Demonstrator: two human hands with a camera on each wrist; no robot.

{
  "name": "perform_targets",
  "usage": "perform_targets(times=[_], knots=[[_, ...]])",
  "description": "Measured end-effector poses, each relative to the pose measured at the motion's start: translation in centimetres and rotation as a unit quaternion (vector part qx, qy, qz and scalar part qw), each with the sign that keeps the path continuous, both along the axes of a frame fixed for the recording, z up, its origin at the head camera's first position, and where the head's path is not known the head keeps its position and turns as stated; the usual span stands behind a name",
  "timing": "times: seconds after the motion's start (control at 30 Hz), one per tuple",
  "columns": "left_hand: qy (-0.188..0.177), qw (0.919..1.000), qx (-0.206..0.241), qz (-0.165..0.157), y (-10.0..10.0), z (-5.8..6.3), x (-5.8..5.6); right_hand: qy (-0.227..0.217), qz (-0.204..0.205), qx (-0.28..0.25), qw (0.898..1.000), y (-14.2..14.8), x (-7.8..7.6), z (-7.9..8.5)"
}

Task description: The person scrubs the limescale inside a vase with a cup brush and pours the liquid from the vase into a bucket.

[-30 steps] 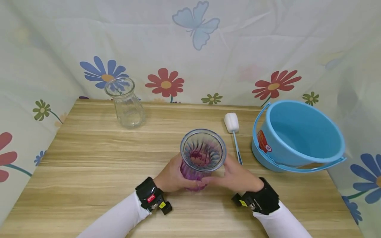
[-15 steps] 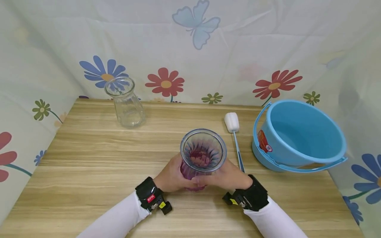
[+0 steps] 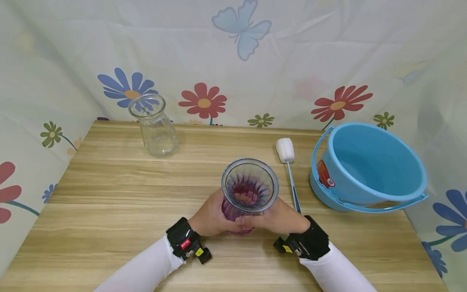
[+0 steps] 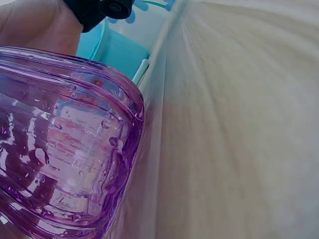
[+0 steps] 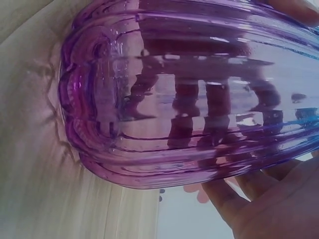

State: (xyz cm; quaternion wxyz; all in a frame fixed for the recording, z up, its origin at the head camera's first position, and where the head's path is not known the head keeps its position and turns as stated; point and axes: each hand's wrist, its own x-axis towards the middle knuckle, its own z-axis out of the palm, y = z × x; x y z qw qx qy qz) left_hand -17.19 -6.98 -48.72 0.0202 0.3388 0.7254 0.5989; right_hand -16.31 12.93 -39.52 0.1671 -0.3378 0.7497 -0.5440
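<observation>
A ribbed glass vase (image 3: 248, 184), purple below and bluish at its flared rim, stands upright in front of me. My left hand (image 3: 211, 217) holds its left side, while my right hand (image 3: 282, 217) holds the right side. The two thumbs meet at the near side of the glass. In the left wrist view the purple lower part of the vase (image 4: 75, 144) is seen close up, with a few drops or bubbles in the glass. Fingers (image 5: 227, 201) reach along the vase (image 5: 189, 99) in the right wrist view. From the head view, most fingers are hidden behind the glass.
A clear glass vase (image 3: 158, 132) stands at the back left of the wooden table (image 3: 109, 194). Right of the hands lies a sponge brush (image 3: 285, 151) with a white head and blue handle. Farther right stands a light-blue bucket (image 3: 343, 178), its handle lowered. Flowered cloth (image 3: 164, 48) hangs behind.
My right hand has shifted left and closer around the purple vase since a second ago, its thumb now over the left one. The left hand and the vase have hardly moved.
</observation>
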Motion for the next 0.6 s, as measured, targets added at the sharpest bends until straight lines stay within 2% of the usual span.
perform_targets(times=[0.1, 0.23, 0.37, 0.5, 0.6], knots=[[0.005, 1.0, -0.002, 0.002, 0.0, 0.3, 0.1, 0.011, 0.0, -0.002, 1.0, 0.2, -0.3, -1.2], [0.0, 1.0, 0.005, -0.001, -0.1, 2.0, 0.7, 0.016, -0.001, -0.004, 1.0, 0.5, -0.8, -2.9], [-0.013, 0.9999, 0.009, -0.007, -0.2, 3.8, 1.3, 0.016, 0.004, -0.016, 1.0, 0.4, -1.1, -3.5], [-0.018, 0.9997, 0.009, -0.011, -0.2, 4.1, 1.3, 0.018, 0.008, -0.023, 1.0, 0.3, -1.1, -3.5], [-0.013, 0.9999, 0.006, -0.008, -0.1, 3.3, 1.1, 0.018, 0.009, -0.024, 1.0, 0.4, -1.1, -3.4]])
